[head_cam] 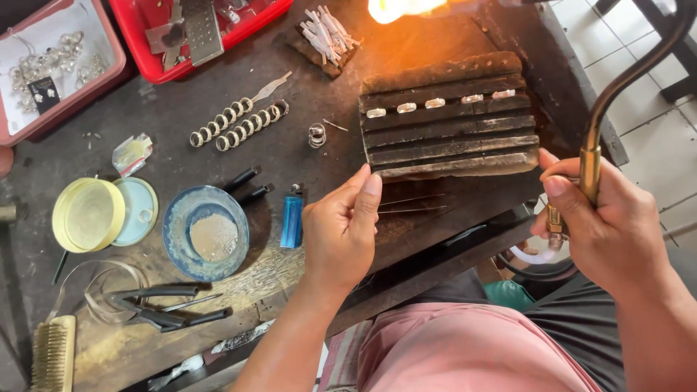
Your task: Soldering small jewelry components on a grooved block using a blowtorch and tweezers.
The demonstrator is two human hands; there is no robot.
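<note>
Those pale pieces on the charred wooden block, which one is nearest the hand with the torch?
The rightmost piece of the five, at the row's end toward the right hand.

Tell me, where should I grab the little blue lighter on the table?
Grip the blue lighter by its long sides, coming straight down from above. It seems to lie flat, metal end pointing away, with open space either side, just left of the left hand.

The brass torch (589, 170) stands near upright in the right hand (610, 232), its dark curved tube arching up and leftward to an orange flame (396, 7) burning at the top edge. The thin steel tweezers (410, 203) run from the left hand (341, 232), held level, tips pointing right, just below the charred grooved block (450, 138) carrying five small pale pieces (435, 103) in a row.
</note>
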